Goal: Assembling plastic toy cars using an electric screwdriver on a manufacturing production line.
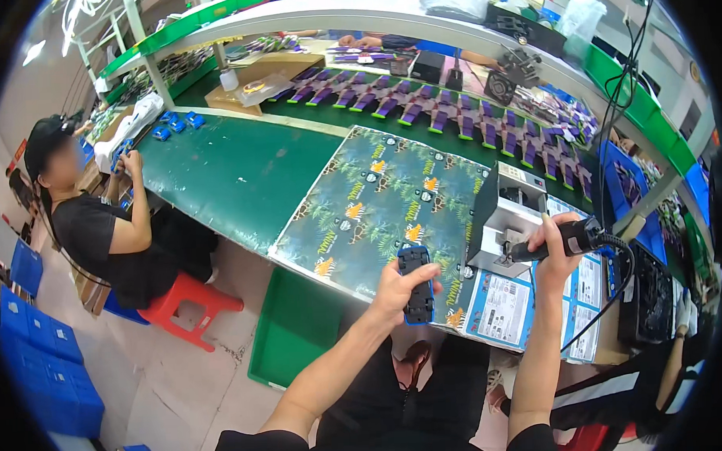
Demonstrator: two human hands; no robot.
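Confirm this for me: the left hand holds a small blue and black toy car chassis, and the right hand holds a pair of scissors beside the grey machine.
Not scissors. In the head view the right hand holds a black corded power tool beside the grey machine. The left hand does hold the blue and black toy car chassis.

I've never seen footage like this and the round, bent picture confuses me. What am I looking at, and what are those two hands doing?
The picture comes from a wide fisheye camera worn on a person's head, looking down, so straight edges curve near the rim. The two bare forearms rising from the lower edge are that person's own. The left hand holds a blue and black toy car, underside up. The right hand grips a black corded power tool, pointed left toward a small grey machine. Below lies a long green workbench with a printed jungle-pattern sheet and rows of purple parts. At the left, another person sits on a red stool, working separately.
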